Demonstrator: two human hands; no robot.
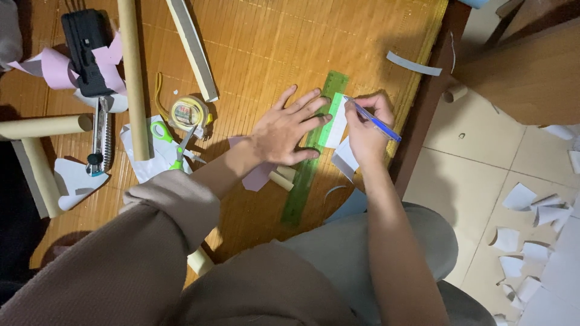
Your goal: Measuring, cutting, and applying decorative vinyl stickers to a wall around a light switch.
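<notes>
My left hand [289,125] lies flat with fingers spread, pressing down a long green translucent ruler [314,148] on a bamboo mat [260,42]. My right hand [365,124] grips a blue pen [374,119], its tip at the ruler's right edge on a small white piece of paper [338,124]. More white paper [345,158] lies just below my right hand. A pink scrap [258,176] and a short cream tube [281,180] sit under my left wrist.
Green-handled scissors [172,140] and a tape roll [188,111] lie left of my hand. Long cardboard tubes [134,78] and a white strip [193,48] cross the mat. A black stapler-like tool [87,51] sits on pink paper. White paper scraps [531,241] litter the tiled floor at right.
</notes>
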